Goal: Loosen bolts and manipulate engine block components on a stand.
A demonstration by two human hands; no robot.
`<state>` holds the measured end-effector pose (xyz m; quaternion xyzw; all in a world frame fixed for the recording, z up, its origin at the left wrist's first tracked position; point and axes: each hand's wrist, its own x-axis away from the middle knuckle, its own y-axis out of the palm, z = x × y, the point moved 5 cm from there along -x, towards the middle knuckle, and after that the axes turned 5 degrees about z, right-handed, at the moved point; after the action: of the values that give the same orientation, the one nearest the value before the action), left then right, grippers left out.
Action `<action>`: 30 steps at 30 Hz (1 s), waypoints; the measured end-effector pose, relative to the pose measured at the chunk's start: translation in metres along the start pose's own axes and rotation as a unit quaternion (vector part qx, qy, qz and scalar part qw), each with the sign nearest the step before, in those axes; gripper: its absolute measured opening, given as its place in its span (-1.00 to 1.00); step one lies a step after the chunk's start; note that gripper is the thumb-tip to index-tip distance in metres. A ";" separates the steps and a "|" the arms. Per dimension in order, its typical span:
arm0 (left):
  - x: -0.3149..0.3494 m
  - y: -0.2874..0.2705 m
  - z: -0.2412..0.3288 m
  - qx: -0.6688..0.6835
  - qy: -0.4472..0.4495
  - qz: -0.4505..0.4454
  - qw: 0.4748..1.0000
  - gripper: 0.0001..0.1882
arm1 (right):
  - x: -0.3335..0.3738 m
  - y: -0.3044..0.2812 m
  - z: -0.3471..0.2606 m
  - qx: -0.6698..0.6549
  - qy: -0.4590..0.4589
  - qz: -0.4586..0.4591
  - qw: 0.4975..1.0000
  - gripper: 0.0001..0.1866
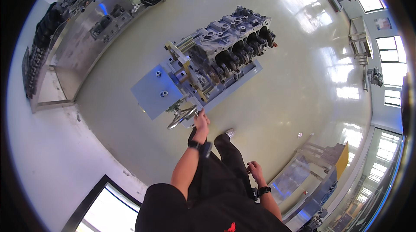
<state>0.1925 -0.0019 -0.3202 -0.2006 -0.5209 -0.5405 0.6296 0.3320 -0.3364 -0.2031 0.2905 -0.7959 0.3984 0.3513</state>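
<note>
My left hand is closed at the right side of a shiny metal handwheel, its fingers around the rim or a knob there; which of the two is hidden. The wheel sits at the near end of a stand that carries a grey engine block. The block lies tilted, its crankshaft exposed on the right side. Beside my right thigh hangs my right hand, loosely curled with its fingers apart and nothing seen in it.
A square grey plate with two bolts juts from the stand's left. Metal benches with engine parts line the left. Another bench stands at the lower right. My shoe is close to the stand's base.
</note>
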 end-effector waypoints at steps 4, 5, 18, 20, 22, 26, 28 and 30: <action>0.009 -0.132 0.060 -0.090 0.019 0.068 0.993 -0.72 | 0.010 0.003 0.006 0.001 -0.010 0.045 0.999 -0.76; -0.014 -0.156 0.053 -0.134 0.011 0.087 0.987 -0.73 | 0.007 0.002 0.008 -0.013 -0.006 0.052 0.999 -0.76; 0.006 -0.032 0.039 -0.091 -0.006 -0.010 0.996 -0.63 | -0.004 0.000 0.013 -0.043 0.003 0.048 0.998 -0.76; 0.023 -0.103 0.074 -0.123 0.004 0.048 0.991 -0.61 | 0.003 0.007 0.006 -0.046 -0.015 0.041 0.998 -0.75; -0.001 -0.131 0.078 -0.158 0.014 0.064 0.985 -0.59 | -0.001 0.007 0.007 -0.059 -0.013 0.042 0.997 -0.76; -0.084 -0.137 0.044 -0.237 -0.171 0.194 0.936 -0.58 | 0.004 0.008 0.012 -0.015 0.002 0.013 1.000 -0.76; -0.101 -0.099 0.024 -0.293 -0.096 0.119 0.944 -0.59 | 0.007 0.003 0.006 -0.025 -0.021 0.017 0.999 -0.76; -0.088 -0.054 0.018 -0.232 -0.085 0.065 0.967 -0.61 | 0.013 -0.005 0.009 -0.043 -0.007 0.046 0.998 -0.75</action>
<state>0.1480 0.0364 -0.4064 -0.4202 -0.4187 -0.5854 0.5527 0.3253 -0.3490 -0.1950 0.2411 -0.8271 0.3776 0.3395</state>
